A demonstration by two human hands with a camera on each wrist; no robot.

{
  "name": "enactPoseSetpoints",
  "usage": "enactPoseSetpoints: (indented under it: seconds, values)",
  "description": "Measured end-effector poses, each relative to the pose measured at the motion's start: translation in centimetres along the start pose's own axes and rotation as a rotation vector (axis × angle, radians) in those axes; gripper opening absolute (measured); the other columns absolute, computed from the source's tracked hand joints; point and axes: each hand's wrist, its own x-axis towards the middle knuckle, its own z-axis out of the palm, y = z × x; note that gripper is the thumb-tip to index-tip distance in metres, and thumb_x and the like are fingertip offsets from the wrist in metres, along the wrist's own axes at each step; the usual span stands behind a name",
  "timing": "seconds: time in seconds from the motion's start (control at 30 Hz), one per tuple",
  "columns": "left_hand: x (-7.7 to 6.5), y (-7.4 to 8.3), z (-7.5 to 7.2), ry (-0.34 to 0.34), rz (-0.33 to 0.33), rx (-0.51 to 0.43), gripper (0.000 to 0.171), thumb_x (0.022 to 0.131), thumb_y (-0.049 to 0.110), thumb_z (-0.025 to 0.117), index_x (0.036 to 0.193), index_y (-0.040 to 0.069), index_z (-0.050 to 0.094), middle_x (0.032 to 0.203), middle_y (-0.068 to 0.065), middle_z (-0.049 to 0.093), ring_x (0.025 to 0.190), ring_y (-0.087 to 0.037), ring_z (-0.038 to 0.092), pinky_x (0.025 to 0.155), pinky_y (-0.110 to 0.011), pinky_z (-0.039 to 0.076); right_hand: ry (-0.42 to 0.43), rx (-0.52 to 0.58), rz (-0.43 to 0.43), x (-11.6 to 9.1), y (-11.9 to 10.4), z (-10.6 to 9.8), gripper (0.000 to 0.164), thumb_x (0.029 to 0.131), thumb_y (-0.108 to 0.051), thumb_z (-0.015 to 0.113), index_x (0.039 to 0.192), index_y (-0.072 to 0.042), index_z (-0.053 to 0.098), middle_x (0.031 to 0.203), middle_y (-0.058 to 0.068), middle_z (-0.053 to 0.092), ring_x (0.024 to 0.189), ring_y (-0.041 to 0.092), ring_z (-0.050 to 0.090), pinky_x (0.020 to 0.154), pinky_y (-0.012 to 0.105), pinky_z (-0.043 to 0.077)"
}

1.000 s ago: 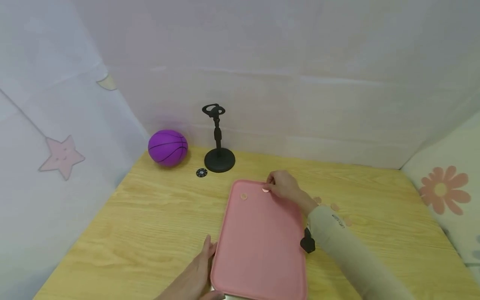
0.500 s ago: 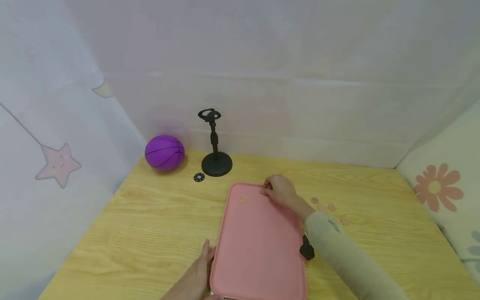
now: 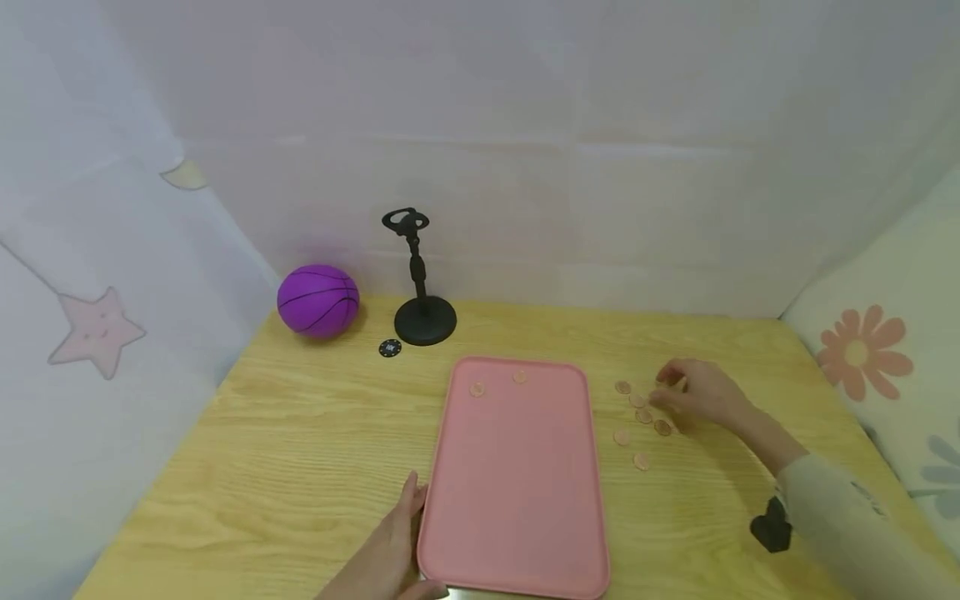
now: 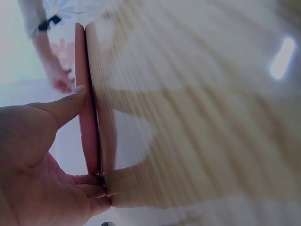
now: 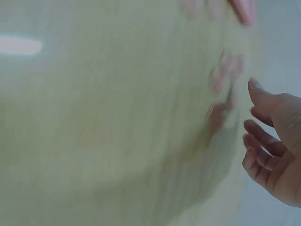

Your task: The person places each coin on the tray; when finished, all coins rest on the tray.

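A pink rectangular tray (image 3: 517, 483) lies on the wooden table. My left hand (image 3: 386, 542) holds its near left corner; in the left wrist view the thumb and fingers (image 4: 91, 190) bracket the tray's edge. Two copper-coloured coins lie on the tray's far end, one coin (image 3: 477, 389) at the far left and another coin (image 3: 520, 377) to its right. My right hand (image 3: 701, 392) hovers beside several loose coins right of the tray, fingers loosely bent, thumb and fingertips apart. Beneath it in the right wrist view are blurred coins (image 5: 217, 115).
A purple basketball (image 3: 318, 302) sits at the back left. Near it stand a black stand with a round base (image 3: 425, 321) and a black poker chip (image 3: 390, 347) lying flat. White printed cloth (image 3: 480, 167) walls off the back and sides of the table (image 3: 300, 467).
My right hand has let go of a coin at the tray's far edge and moved right, over the loose coins. My left hand has stayed at the tray's corner.
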Motion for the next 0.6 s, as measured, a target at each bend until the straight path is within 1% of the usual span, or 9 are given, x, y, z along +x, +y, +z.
enactPoseSetpoints:
  seconds: [0.03,0.07,0.1,0.13,0.17,0.23,0.33,0.5,0.6]
  values:
    - [1.1,3.6,-2.0,0.024,0.02,0.154,0.12,0.082,0.054,0.072,0.147,-0.017,0.001,0.152,-0.017,0.032,0.137,-0.028,0.036,0.115,-0.035,0.027,-0.003,-0.004,-0.002,-0.9,0.9,-0.3,0.039,0.087,-0.033,0.074,0.106,0.0,0.066,0.097,0.011,0.067,0.075,0.018,0.062,0.064,0.038,0.054]
    - [2.3,5.7,-3.3,0.029,0.045,0.174,0.116,0.083,0.049,0.073,0.145,-0.019,0.002,0.15,-0.018,0.035,0.134,-0.027,0.039,0.115,-0.029,0.024,-0.004,-0.01,-0.01,-1.8,1.8,-0.5,0.038,0.086,-0.033,0.075,0.104,-0.001,0.066,0.095,0.009,0.066,0.075,0.017,0.061,0.064,0.036,0.054]
    - [3.1,7.0,-4.1,0.03,0.065,0.182,0.114,0.085,0.047,0.072,0.144,-0.02,0.002,0.15,-0.018,0.035,0.135,-0.025,0.038,0.115,-0.024,0.019,-0.004,-0.012,-0.016,-2.6,2.5,-0.6,0.037,0.085,-0.033,0.076,0.102,-0.002,0.066,0.094,0.007,0.066,0.075,0.015,0.06,0.064,0.035,0.053]
    - [3.6,7.7,-4.6,0.033,0.085,0.2,0.113,0.085,0.044,0.073,0.143,-0.022,0.003,0.148,-0.021,0.037,0.134,-0.027,0.04,0.115,-0.019,0.014,-0.001,-0.013,-0.029,-3.1,3.0,-0.6,0.034,0.084,-0.031,0.077,0.1,-0.003,0.066,0.091,0.005,0.065,0.074,0.015,0.06,0.063,0.034,0.052]
    - [3.8,8.1,-4.9,0.025,0.087,0.201,0.112,0.086,0.044,0.072,0.143,-0.022,0.001,0.147,-0.022,0.037,0.134,-0.027,0.04,0.115,-0.019,0.013,0.003,-0.013,-0.04,-3.6,3.3,-0.6,0.031,0.084,-0.029,0.077,0.098,-0.004,0.066,0.089,0.003,0.064,0.073,0.014,0.06,0.063,0.033,0.052]
    - [4.0,8.0,-5.0,0.027,0.111,0.192,0.112,0.085,0.042,0.073,0.141,-0.024,0.002,0.145,-0.025,0.039,0.132,-0.031,0.041,0.116,-0.021,0.013,0.036,-0.017,-0.06,-4.2,3.8,-0.4,0.023,0.086,-0.026,0.076,0.094,-0.007,0.066,0.084,-0.002,0.063,0.073,0.012,0.06,0.063,0.03,0.052]
    - [3.8,7.9,-4.9,-0.01,0.072,0.197,0.114,0.084,0.044,0.073,0.143,-0.023,0.001,0.142,-0.028,0.041,0.129,-0.034,0.043,0.115,-0.02,0.012,0.083,-0.008,-0.09,-4.7,3.8,0.0,0.016,0.088,-0.021,0.074,0.091,-0.008,0.065,0.078,-0.006,0.06,0.068,0.008,0.059,0.06,0.027,0.052]
    - [3.6,8.3,-4.9,-0.035,0.005,0.209,0.116,0.083,0.044,0.075,0.147,-0.018,0.001,0.145,-0.025,0.04,0.128,-0.034,0.045,0.114,-0.018,0.014,0.087,0.008,-0.12,-5.1,3.4,0.7,0.016,0.086,-0.019,0.076,0.091,-0.008,0.064,0.075,-0.007,0.058,0.065,0.005,0.055,0.057,0.025,0.051]
    - [3.5,8.5,-4.9,-0.032,0.002,0.221,0.117,0.082,0.045,0.076,0.147,-0.018,0.002,0.145,-0.025,0.041,0.128,-0.034,0.046,0.114,-0.021,0.018,0.092,-0.013,-0.119,-5.0,3.3,1.1,0.015,0.084,-0.017,0.077,0.086,-0.01,0.063,0.074,-0.007,0.058,0.067,0.006,0.056,0.058,0.025,0.051]
